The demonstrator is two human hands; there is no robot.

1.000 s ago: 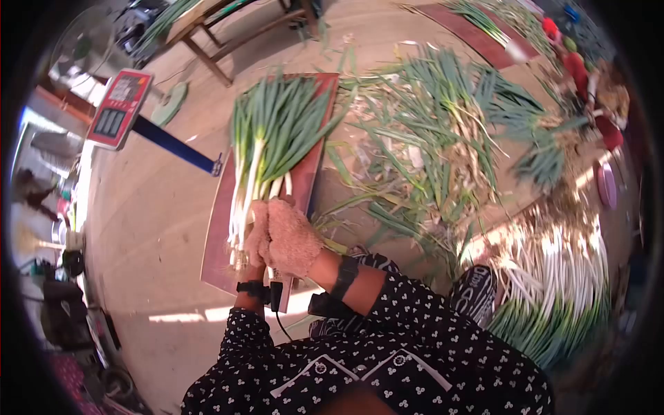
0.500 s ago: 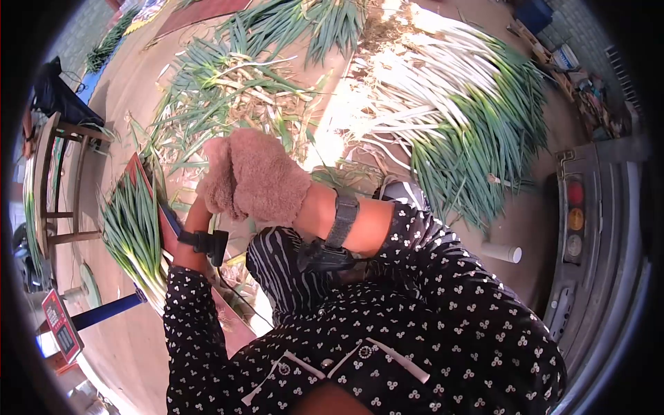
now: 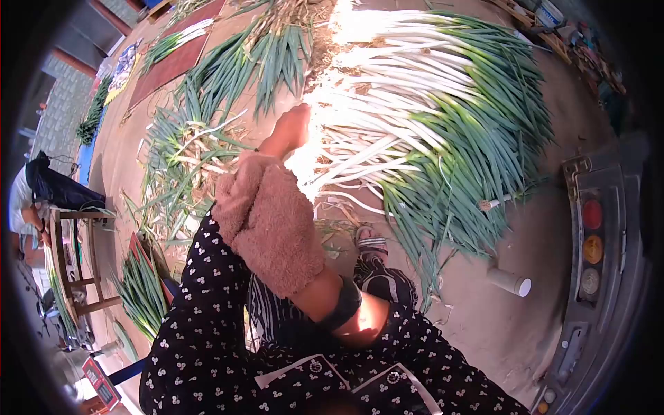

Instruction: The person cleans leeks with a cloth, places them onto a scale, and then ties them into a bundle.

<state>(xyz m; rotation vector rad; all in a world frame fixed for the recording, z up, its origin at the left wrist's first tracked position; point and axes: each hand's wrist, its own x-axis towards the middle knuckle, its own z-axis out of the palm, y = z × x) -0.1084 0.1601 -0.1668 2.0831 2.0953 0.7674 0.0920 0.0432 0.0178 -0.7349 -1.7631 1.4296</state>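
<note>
My right hand is wholly covered by a fluffy brown cloth or mitt, which hides its fingers. The covering lies against my left wrist and forearm and hides them in part. Past it, my left hand shows bare at the edge of strong sunlight, which washes out its fingers. To its right lies a big pile of long green onions, white ends to the left and green leaves to the right. Below it on the left are loose leaves and trimmings. A dark strap circles my right wrist.
A vehicle's rear end with lamps stands on the right, near a white pipe. At left are a wooden stool-like frame, a bundle of green onions, a scale display and another person's arm.
My left arm has swung up and right, and its hand now shows beyond the brown covering. My right arm has shifted slightly down with it. The view has turned, showing another person at left.
</note>
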